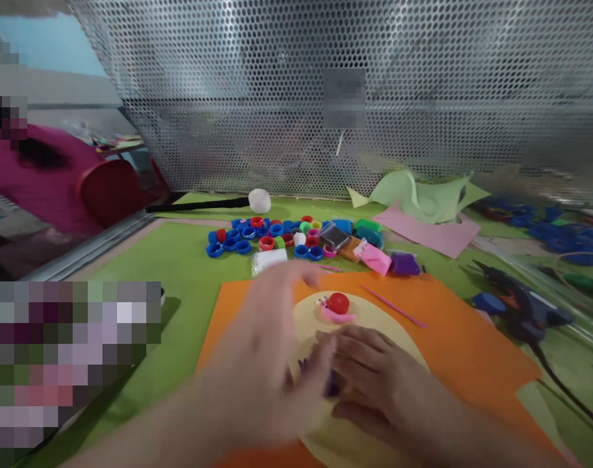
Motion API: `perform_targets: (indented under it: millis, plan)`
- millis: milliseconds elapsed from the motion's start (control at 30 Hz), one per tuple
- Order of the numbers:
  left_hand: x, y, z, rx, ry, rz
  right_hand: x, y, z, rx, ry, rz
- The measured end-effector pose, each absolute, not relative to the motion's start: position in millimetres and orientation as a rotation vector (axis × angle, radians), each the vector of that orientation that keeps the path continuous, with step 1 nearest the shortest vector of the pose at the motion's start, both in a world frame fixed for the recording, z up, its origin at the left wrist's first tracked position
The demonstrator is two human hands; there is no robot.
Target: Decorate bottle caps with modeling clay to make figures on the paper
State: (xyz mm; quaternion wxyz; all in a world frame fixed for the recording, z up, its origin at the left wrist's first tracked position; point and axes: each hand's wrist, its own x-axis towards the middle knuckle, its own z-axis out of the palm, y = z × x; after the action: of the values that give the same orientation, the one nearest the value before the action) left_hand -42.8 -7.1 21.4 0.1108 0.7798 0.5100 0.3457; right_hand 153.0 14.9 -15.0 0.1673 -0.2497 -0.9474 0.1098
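A pale yellow paper oval (398, 331) lies on an orange sheet (452, 305). On its upper part sit a red bottle cap (339, 303), small googly eyes (322, 302) and a pink strip (339, 317), together like a small snail. Over the oval's left side my left hand (272, 344), blurred, is raised with thumb and fingers apart and holds nothing visible. Low on the oval rests my right hand (374, 370), palm down with fingers stretched out. A dark purple piece (332, 385) with spiky ends shows between the hands, partly hidden by them; its material is unclear.
Behind the orange sheet are many bottle caps (242, 246) and packets, including a pink one (374, 258) and a purple one (405, 264). A glue gun (525, 302) with its cord lies right. Crumpled green paper (418, 195) stands by the perforated screen (277, 97). A person in pink (57, 162) is left.
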Motion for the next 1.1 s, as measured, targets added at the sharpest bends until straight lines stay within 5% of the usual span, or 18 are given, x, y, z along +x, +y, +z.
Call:
perform_targets:
  millis: [267, 1100]
  plan:
    - [-82.4, 25.1, 21.4, 1.971, 1.361, 0.301, 150.0, 25.2, -25.6, -0.706, -2.672, 0.597]
    - [-54.7, -1.4, -13.0, 2.497, 1.835, -0.049, 148.8, 16.4, -23.3, -0.985, -2.464, 0.790]
